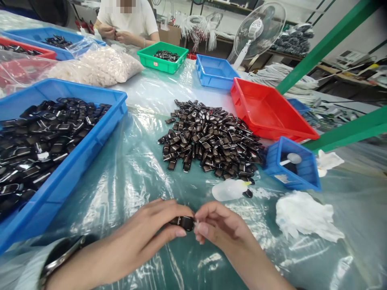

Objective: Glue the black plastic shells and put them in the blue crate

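Between thumb and fingers, my left hand (160, 225) grips a small glossy black plastic casing (186, 223), held just above the plastic-covered table (136, 169). My right hand (220, 227) is closed in a pinch at the casing's right end. A tiny whitish piece (196, 222) shows at those fingertips, too small to name. Beyond the hands lies a big heap of similar black casings (208, 137). A white squeeze bottle (229, 190) with a yellowish tip rests on its side between the heap and my right hand.
At left stands a blue tray (99, 135) full of black casings. On the right are a red tray (266, 108), a small blue bin (292, 161) and crumpled white tissue (305, 215). Farther back are a green tray (163, 64), a bag of beige pieces (102, 66) and a seated person (128, 24).
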A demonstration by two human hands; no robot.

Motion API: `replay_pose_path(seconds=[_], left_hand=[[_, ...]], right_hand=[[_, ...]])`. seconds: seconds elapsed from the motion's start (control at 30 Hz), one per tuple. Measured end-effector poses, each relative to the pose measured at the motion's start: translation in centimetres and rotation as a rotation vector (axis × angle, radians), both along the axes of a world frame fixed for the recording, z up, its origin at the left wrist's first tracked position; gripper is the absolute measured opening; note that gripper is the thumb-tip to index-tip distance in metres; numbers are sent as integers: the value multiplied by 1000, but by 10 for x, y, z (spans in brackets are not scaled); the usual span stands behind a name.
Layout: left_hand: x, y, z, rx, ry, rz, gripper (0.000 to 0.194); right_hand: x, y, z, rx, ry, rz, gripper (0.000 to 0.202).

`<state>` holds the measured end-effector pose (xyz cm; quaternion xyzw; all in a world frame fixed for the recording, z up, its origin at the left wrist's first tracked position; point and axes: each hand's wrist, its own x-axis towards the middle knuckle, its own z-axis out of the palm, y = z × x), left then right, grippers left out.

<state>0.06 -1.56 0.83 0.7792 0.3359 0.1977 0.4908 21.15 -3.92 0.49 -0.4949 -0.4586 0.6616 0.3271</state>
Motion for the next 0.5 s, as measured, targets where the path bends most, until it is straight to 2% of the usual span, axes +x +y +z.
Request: replay_pose_path(seconds=[0.13, 0.5], left_hand=[[0, 0, 2, 7, -6, -22, 23], [-1, -2, 9, 66, 74, -73, 18]], right_hand=[[-3, -1, 2, -139, 117, -30, 23], [-5, 1, 0, -257, 263, -24, 20]])
